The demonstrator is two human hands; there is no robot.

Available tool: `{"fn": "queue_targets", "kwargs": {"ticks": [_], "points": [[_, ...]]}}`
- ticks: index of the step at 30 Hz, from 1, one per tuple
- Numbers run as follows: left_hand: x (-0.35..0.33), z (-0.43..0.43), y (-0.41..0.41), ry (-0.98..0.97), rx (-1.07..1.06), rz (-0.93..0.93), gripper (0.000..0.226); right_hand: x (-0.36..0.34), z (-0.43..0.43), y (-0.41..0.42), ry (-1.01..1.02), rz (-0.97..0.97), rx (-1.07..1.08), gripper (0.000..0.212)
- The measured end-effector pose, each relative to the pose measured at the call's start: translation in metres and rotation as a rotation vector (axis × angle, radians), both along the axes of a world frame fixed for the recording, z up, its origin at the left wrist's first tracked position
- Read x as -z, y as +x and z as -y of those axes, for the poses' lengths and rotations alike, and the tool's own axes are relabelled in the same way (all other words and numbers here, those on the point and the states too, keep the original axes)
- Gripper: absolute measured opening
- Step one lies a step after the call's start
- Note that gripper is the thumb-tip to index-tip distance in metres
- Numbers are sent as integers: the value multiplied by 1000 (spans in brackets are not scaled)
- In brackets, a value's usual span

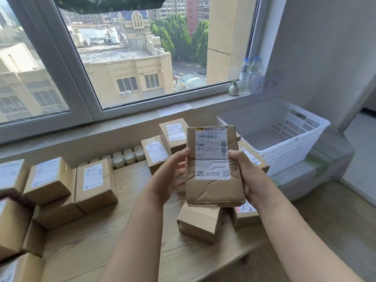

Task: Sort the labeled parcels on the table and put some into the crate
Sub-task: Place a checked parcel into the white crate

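You hold the parcel [213, 186] above the right edge of the table [122, 231], right hand [250, 178] gripping one side, left hand [168, 174] the other; read its creased label [211, 153] before choosing the crate [284, 155].

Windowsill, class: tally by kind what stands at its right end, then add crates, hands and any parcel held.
Water bottles: 2
Small vase: 1
White crate: 1
Hands, left hand and right hand: 2
Held parcel: 1
Total: 7

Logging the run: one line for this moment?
left hand, right hand: gripping creased parcel | parcel: above table, label facing camera | white crate: no parcels visible
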State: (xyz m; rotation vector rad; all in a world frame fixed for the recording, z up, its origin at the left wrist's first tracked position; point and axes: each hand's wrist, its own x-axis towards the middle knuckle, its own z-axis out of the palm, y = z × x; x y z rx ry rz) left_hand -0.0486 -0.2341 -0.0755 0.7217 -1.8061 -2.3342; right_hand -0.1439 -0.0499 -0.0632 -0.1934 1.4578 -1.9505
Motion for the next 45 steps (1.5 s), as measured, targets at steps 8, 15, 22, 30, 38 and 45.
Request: {"fn": "queue_targets", "kwargs": {"ticks": [8,15,22,30,38,45], "points": [[-10,-22,-8,12,119,-150,37,6,2,1,-29,-83,-50,52],[-14,-19,-12,-29,115,-195,39,6,3,0,-58,-60,41,39],[-11,-11,-13,-43,131,-208,38,5,8,1,-48,-63,60,41],[2,-10,-27,-5,173,-191,44,15,5,-3,2,-69,135,55],[23,-25,-59,50,183,-162,63,29,-25,3,86,-60,220,50],[31,-90,-91,-11,365,-31,35,46,-91,-6,141,43,501,23]]}}
